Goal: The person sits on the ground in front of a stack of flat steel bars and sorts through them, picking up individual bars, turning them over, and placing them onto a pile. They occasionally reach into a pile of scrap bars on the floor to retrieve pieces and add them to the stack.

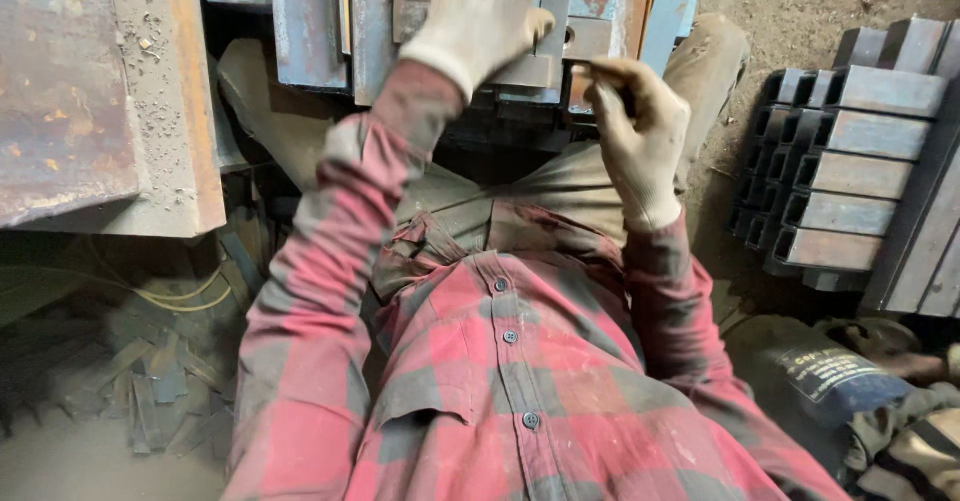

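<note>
Both my hands wear dirty pale work gloves, and my sleeves are red and grey checked. My left hand (482,13) is raised at the top centre, its fingers curled over the edge of a grey metal piece (545,56) in a stack of steel parts. My right hand (635,131) is just right of it, fingers pinched on a small thin object (580,66) held against the same stack; the object is too small to identify. My shirt front and khaki trousers fill the middle below.
A large rusty steel plate (90,91) lies at the left, with metal scraps (150,391) and a yellow cable (185,296) below it. A pile of square steel tubes (850,171) stands at the right on dirt ground. A dark labelled container (830,376) lies at lower right.
</note>
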